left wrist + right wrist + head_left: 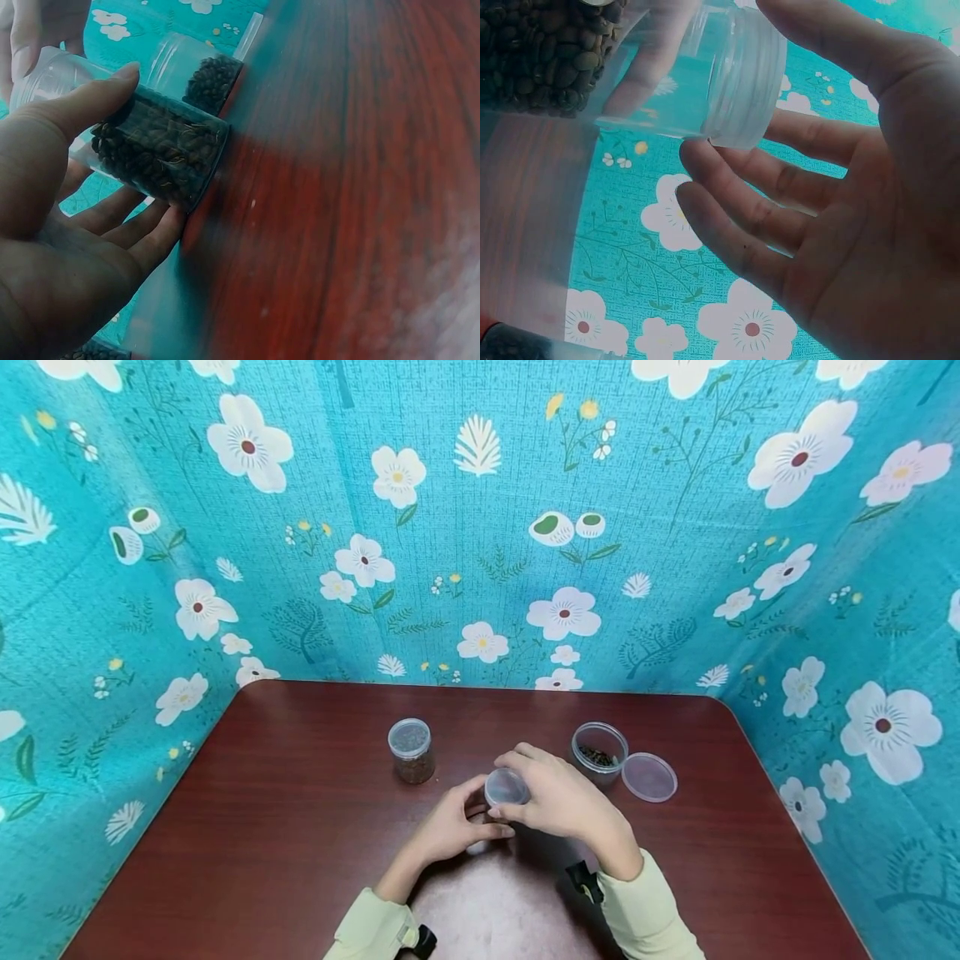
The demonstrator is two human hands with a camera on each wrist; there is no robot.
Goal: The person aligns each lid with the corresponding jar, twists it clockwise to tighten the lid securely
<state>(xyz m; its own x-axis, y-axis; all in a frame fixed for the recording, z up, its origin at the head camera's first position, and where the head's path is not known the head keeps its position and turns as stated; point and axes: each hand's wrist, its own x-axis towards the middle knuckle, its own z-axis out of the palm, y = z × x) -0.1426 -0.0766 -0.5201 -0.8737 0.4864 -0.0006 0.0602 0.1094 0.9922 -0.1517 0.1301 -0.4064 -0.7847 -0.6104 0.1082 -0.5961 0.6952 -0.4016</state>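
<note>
At the middle of the table my left hand [453, 822] holds a clear plastic jar [161, 142], part full of dark coffee-like beans, with its thumb on one side and fingers on the other. The jar stands upright. My right hand [558, 797] has its thumb and fingers round the rim of the jar's translucent lid [746, 75], which sits on the jar's mouth. In the head view the two hands hide most of the jar's body.
Behind and left stands a lidded jar [411, 752] with dark contents. To the right, near my right hand, is an open jar [600, 747] of beans, with a loose lid [649, 777] beside it on the table [300, 827]. A flowered blue cloth [480, 527] hangs round the table.
</note>
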